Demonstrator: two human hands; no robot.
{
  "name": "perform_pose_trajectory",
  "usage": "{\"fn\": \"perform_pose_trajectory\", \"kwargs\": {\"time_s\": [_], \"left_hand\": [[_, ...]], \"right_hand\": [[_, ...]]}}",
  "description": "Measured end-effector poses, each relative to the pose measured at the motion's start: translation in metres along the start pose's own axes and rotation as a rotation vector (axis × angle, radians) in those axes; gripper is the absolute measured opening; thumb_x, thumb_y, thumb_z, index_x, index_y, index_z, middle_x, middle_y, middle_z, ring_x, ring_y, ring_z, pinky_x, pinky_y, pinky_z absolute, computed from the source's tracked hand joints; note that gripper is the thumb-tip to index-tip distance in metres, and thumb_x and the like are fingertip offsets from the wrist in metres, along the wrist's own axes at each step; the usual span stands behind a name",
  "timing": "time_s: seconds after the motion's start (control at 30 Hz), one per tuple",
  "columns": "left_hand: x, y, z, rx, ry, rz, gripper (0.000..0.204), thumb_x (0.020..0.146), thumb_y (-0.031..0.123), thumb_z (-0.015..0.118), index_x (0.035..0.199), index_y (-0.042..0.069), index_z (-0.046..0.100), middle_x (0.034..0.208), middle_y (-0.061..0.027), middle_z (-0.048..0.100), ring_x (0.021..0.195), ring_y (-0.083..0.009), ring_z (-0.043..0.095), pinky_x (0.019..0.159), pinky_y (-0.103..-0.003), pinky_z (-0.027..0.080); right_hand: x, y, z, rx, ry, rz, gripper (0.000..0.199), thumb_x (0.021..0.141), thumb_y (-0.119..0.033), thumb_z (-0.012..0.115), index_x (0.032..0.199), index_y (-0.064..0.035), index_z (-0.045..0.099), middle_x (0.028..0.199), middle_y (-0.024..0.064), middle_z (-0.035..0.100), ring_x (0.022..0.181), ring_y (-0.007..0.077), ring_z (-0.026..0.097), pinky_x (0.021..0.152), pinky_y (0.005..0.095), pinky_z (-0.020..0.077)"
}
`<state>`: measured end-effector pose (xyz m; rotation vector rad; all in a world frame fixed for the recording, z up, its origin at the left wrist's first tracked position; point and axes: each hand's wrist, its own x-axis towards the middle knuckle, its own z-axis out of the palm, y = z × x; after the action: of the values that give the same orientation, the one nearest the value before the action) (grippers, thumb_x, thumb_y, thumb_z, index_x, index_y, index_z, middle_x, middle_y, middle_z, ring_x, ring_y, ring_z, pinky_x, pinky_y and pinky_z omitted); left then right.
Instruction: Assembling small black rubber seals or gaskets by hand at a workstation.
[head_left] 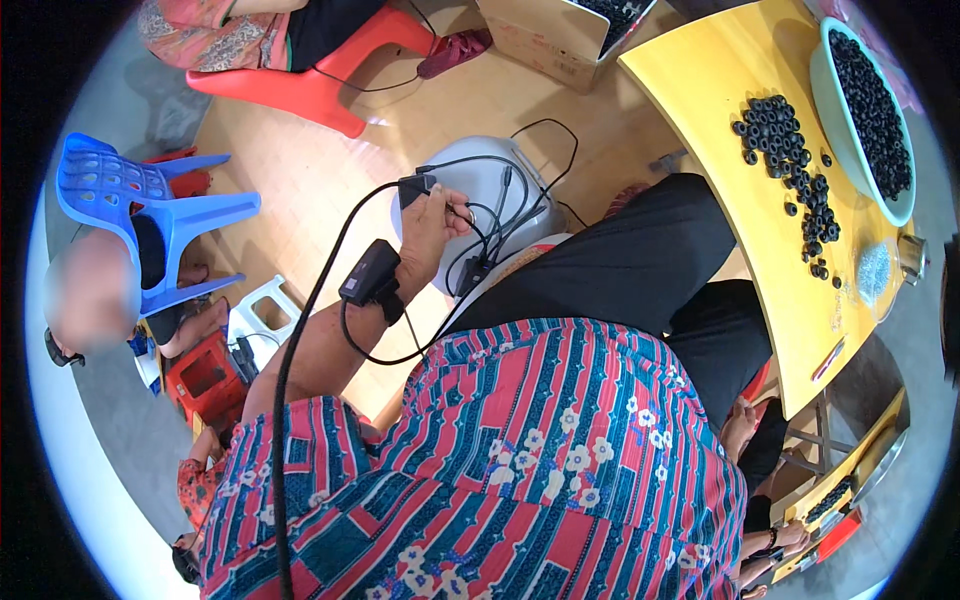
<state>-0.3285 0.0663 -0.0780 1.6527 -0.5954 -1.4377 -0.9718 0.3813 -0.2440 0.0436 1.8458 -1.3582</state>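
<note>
— Where was the small black plug on its thin black cable (418, 186)?

— Above the round white plastic stool (520, 185), which is my landmark. My left hand (432, 222) hovered over the stool's near-left part, grip pressed together and pinching the cable just below the plug.

— Which way did it run?

— Its long axis rose from my fingers away from me, then the cable looped back across the stool.

— And your right hand?

— Out of sight. The yellow wooden surface (720, 90) with black rubber rings (790, 150) lay well right of the stool.
</note>
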Motion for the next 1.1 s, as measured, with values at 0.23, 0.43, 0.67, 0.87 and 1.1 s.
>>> {"fn": "perform_pose_trajectory", "kwargs": {"time_s": [0.23,0.43,0.67,0.87,1.1], "left_hand": [[0.0,-0.006,-0.022,0.034,0.071,0.08,0.037,0.099,0.03,0.037,0.09,0.001,0.059,0.072,-0.0041,0.056,0.056,-0.0106,0.054,0.056,-0.025,0.049],[0.043,0.001,-0.017,0.052,0.063,0.138,0.038,0.099,0.031,0.038,0.096,0.0,0.06,0.078,-0.006,0.056,0.06,-0.0117,0.056,0.06,-0.026,0.051],[0.055,0.007,-0.017,-0.054,0.02,0.055,0.038,0.096,0.032,0.042,0.105,-0.001,0.058,0.092,-0.009,0.058,0.079,-0.0172,0.06,0.072,-0.028,0.052],[0.057,0.014,-0.022,0.082,-0.129,0.018,0.036,0.095,0.024,0.049,0.12,-0.002,0.051,0.109,-0.0102,0.054,0.096,-0.0193,0.058,0.085,-0.03,0.05],[0.075,0.035,-0.033,0.446,-0.335,0.358,0.044,0.088,0.007,0.055,0.129,0.001,0.045,0.114,-0.011,0.055,0.1,-0.0179,0.059,0.086,-0.027,0.049]], "right_hand": [[-0.129,-0.096,0.134,-0.315,0.106,-0.137,0.004,0.087,-0.011,0.057,0.084,-0.0099,0.054,0.063,-0.0036,0.045,0.055,0.0082,0.043,0.051,0.0227,0.0345],[-0.095,-0.076,0.092,-0.375,0.125,-0.084,0.007,0.088,-0.012,0.057,0.081,-0.0121,0.055,0.063,-0.0055,0.045,0.055,0.0067,0.043,0.05,0.021,0.0328],[-0.127,-0.096,0.133,-0.387,0.095,-0.166,0.009,0.088,-0.014,0.057,0.08,-0.0117,0.055,0.062,-0.0064,0.044,0.054,0.0057,0.041,0.049,0.0199,0.0312],[-0.129,-0.097,0.132,-0.439,0.027,-0.203,0.013,0.088,-0.011,0.055,0.074,-0.0109,0.053,0.057,-0.0057,0.041,0.05,0.0054,0.039,0.045,0.0196,0.0282],[-0.121,-0.115,0.102,-0.162,0.092,-0.251,0.008,0.088,-0.009,0.055,0.08,-0.0087,0.052,0.064,-0.0025,0.047,0.056,0.0072,0.045,0.047,0.0239,0.0376]]}}
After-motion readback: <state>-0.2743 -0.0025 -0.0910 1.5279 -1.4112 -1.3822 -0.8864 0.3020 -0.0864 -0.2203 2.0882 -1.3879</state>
